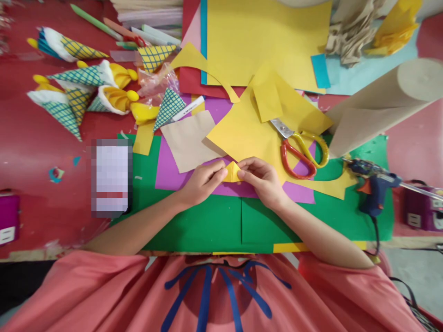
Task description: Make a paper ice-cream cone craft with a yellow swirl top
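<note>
Between my two hands is a small folded piece of yellow paper [232, 172], with a crease running up to a point. My left hand [205, 180] pinches its left edge between thumb and fingers. On its right edge, my right hand [262, 179] has a similar pinch. Just beyond my hands lie a large yellow sheet [244, 127] and a brown paper piece [194, 140]. Scissors [301, 150] with one red and one yellow handle rest on the yellow sheet, right of my right hand.
Green paper [194, 226] and purple paper [169, 168] cover the table's front. A glue gun [374, 184] lies right, below a brown paper roll [384, 106]. Several checkered paper cones [65, 117] sit left, above a blurred-out rectangular object [111, 177]. A yellow sheet stack [266, 41] lies behind.
</note>
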Available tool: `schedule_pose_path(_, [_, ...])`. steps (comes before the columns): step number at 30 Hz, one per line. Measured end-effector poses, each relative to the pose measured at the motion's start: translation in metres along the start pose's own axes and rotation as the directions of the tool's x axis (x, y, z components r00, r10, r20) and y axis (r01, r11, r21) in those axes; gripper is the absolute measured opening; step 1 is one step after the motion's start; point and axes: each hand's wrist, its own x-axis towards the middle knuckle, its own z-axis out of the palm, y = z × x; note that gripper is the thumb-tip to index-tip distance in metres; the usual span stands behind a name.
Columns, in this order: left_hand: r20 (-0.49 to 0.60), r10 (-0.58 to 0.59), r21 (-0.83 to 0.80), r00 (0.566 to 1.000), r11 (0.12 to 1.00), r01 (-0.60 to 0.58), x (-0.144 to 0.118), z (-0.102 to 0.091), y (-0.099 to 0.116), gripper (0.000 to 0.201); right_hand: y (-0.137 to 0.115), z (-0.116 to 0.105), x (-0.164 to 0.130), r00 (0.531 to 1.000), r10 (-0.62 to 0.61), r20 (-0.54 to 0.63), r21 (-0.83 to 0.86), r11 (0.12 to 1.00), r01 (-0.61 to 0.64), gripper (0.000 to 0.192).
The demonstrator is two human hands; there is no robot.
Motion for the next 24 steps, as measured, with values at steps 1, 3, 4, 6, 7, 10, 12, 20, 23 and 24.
schedule_pose_path(1, [-0.003,0.004,0.002,1.0,1.0,-0.004,0.0,0.0001,-0.0002,0.033,-0.0002,0.0003,-0.0005,1.0,-0.004,-0.007,-0.011,1.0,0.004,0.02])
schedule_pose_path(3, [-0.003,0.006,0.007,1.0,1.0,-0.006,0.0,0.0003,-0.0004,0.033,-0.0005,0.001,-0.0012,1.0,-0.008,-0.021,-0.023,1.0,0.008,0.021])
schedule_pose_path(4, [-0.003,0.007,0.009,1.0,1.0,-0.007,-0.0001,0.0003,-0.0004,0.033,-0.0006,0.0013,-0.0015,1.0,-0.009,-0.024,-0.023,1.0,0.008,0.021])
schedule_pose_path(6, [-0.005,0.01,0.015,1.0,1.0,-0.01,-0.0004,0.0004,-0.0005,0.033,-0.001,0.0019,-0.0017,1.0,-0.011,-0.023,-0.015,1.0,0.011,0.022])
schedule_pose_path(7, [-0.004,0.012,0.018,1.0,1.0,-0.012,-0.0005,0.0004,-0.0006,0.033,-0.0013,0.0022,-0.0016,1.0,-0.014,-0.021,-0.01,1.0,0.014,0.022])
schedule_pose_path(10, [-0.003,0.022,0.027,1.0,0.999,-0.022,-0.0004,0.0006,-0.0009,0.033,-0.0022,0.0028,-0.0011,1.0,-0.016,-0.025,-0.016,1.0,0.016,0.023])
schedule_pose_path(12, [-0.003,0.025,0.031,1.0,0.999,-0.025,-0.0001,0.0007,-0.0009,0.033,-0.0027,0.003,-0.001,0.999,-0.015,-0.033,-0.033,0.999,0.014,0.024])
schedule_pose_path(20, [-0.017,0.046,0.032,0.999,0.998,-0.046,0.0005,0.002,-0.0024,0.033,-0.0012,0.004,-0.0034,0.998,-0.059,-0.026,-0.055,0.997,0.058,0.018])
schedule_pose_path(23, [-0.021,0.049,0.049,0.999,0.998,-0.048,0.0007,0.0027,-0.0029,0.033,-0.0006,0.0051,-0.0048,0.996,-0.087,-0.037,-0.089,0.993,0.083,0.016])
schedule_pose_path(24, [-0.02,0.05,0.054,0.999,0.997,-0.049,0.0008,0.0028,-0.003,0.033,-0.0006,0.0053,-0.0052,0.995,-0.096,-0.039,-0.1,0.991,0.092,0.016])
